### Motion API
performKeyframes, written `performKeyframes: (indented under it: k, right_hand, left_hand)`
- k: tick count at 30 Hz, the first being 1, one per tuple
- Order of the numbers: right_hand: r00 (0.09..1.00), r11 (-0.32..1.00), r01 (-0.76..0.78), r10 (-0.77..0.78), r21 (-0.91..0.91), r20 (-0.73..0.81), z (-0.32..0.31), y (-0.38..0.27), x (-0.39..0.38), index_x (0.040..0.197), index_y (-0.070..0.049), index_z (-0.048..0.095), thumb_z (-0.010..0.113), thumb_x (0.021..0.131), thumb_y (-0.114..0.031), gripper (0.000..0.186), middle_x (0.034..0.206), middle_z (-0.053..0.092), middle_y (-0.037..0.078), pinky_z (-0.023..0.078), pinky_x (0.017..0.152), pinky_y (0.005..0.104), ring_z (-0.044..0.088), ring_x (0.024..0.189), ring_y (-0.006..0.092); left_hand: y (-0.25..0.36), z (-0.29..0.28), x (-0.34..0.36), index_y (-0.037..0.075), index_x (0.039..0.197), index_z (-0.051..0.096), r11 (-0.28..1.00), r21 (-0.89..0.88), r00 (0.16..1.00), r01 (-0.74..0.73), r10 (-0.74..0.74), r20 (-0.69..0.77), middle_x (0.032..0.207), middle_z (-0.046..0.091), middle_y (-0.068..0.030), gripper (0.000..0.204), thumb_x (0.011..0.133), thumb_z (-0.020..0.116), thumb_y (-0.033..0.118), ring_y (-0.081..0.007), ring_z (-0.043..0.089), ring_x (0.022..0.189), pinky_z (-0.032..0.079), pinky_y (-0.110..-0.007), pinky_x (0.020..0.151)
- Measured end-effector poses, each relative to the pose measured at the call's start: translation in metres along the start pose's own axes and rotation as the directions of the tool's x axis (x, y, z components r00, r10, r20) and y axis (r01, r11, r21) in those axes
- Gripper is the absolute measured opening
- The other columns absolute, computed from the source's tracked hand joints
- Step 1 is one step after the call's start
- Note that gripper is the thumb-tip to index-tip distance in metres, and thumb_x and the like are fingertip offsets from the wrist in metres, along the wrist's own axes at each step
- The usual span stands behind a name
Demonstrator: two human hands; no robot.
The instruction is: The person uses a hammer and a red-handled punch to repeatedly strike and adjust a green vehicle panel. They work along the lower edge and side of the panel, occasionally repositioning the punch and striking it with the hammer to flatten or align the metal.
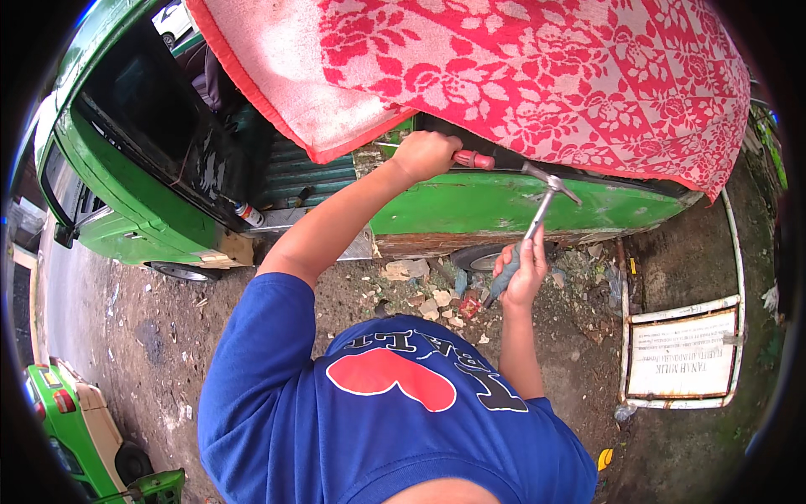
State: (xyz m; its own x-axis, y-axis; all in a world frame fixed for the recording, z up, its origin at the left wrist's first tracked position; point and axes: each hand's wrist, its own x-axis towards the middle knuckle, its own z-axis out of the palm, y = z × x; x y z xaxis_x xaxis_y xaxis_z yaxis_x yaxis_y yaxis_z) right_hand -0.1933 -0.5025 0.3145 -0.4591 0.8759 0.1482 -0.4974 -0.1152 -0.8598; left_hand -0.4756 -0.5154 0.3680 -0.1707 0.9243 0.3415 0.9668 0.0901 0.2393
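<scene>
My left hand (426,156) is closed around a screwdriver (474,160). Its red handle sticks out to the right, and its thin shaft points left at the edge of the vehicle's green side panel (495,202). My right hand (525,273), lower and to the right, grips a hammer (541,214) by its grey-blue handle. The metal hammer head is raised close to the butt of the screwdriver, with a small gap between them. Whether the screwdriver's tip touches the panel edge, I cannot tell.
A red and pink flowered blanket (520,76) drapes over the vehicle just beyond my hands. Left of them is an open bay with a ribbed floor (306,168) and a small can (249,214). Rubble (432,302) litters the ground; a white framed sign (682,353) stands right.
</scene>
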Motion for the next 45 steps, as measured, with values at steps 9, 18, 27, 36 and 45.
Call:
performKeyframes:
  k: [9, 18, 27, 36, 45]
  right_hand:
    - [0.998, 0.998, -0.055, 0.055, -0.017, 0.038, 0.005, 0.004, 0.005, 0.153, -0.011, 0.027, 0.046, 0.102, -0.018, 0.054, 0.067, 0.050, 0.006, 0.045, 0.045, 0.0273, 0.050, 0.053, 0.0137]
    - [0.990, 0.993, -0.076, 0.087, -0.092, 0.115, 0.001, -0.004, 0.005, 0.150, -0.009, 0.033, 0.047, 0.102, -0.014, 0.051, 0.074, 0.053, 0.004, 0.046, 0.046, 0.0265, 0.052, 0.059, 0.0127]
    - [0.986, 0.989, -0.089, 0.104, -0.121, 0.127, -0.001, -0.003, 0.004, 0.150, -0.009, 0.032, 0.048, 0.102, -0.017, 0.052, 0.067, 0.052, 0.005, 0.045, 0.046, 0.0263, 0.051, 0.054, 0.0130]
    - [0.984, 0.986, -0.103, 0.121, -0.134, 0.133, 0.000, -0.012, 0.004, 0.151, -0.010, 0.032, 0.048, 0.102, -0.017, 0.052, 0.067, 0.052, 0.006, 0.046, 0.046, 0.0272, 0.051, 0.054, 0.0127]
    - [0.986, 0.984, -0.111, 0.127, -0.137, 0.111, -0.004, -0.014, -0.001, 0.151, -0.012, 0.032, 0.049, 0.101, -0.018, 0.053, 0.066, 0.053, 0.006, 0.045, 0.045, 0.0271, 0.051, 0.052, 0.0126]
  left_hand:
    - [-0.005, 0.003, -0.005, 0.012, 0.090, 0.063, 0.999, 0.047, 0.999, 0.023, -0.025, 0.043, 0.079, 0.069, -0.0141, 0.012, 0.083, 0.059, 0.022, -0.0347, 0.068, 0.074, 0.055, -0.048, 0.066]
    - [-0.006, 0.009, -0.016, 0.012, 0.089, 0.063, 0.996, 0.018, 0.995, -0.091, 0.092, -0.026, 0.081, 0.068, -0.0093, 0.010, 0.081, 0.061, 0.018, -0.0307, 0.068, 0.072, 0.054, -0.045, 0.062]
    - [-0.010, 0.001, -0.029, 0.014, 0.093, 0.063, 0.989, 0.078, 0.991, -0.125, 0.129, -0.047, 0.080, 0.066, -0.0060, 0.015, 0.080, 0.063, 0.020, -0.0287, 0.068, 0.071, 0.053, -0.043, 0.059]
    - [-0.012, 0.018, -0.034, 0.012, 0.089, 0.064, 0.977, -0.108, 0.953, -0.185, 0.152, -0.261, 0.081, 0.067, -0.0045, 0.014, 0.080, 0.067, 0.023, -0.0278, 0.067, 0.071, 0.053, -0.043, 0.058]
    - [-0.009, 0.008, -0.044, 0.012, 0.080, 0.062, 0.963, -0.011, 0.927, -0.268, 0.255, -0.274, 0.073, 0.064, -0.0039, 0.013, 0.084, 0.067, 0.024, -0.0260, 0.065, 0.066, 0.051, -0.040, 0.054]
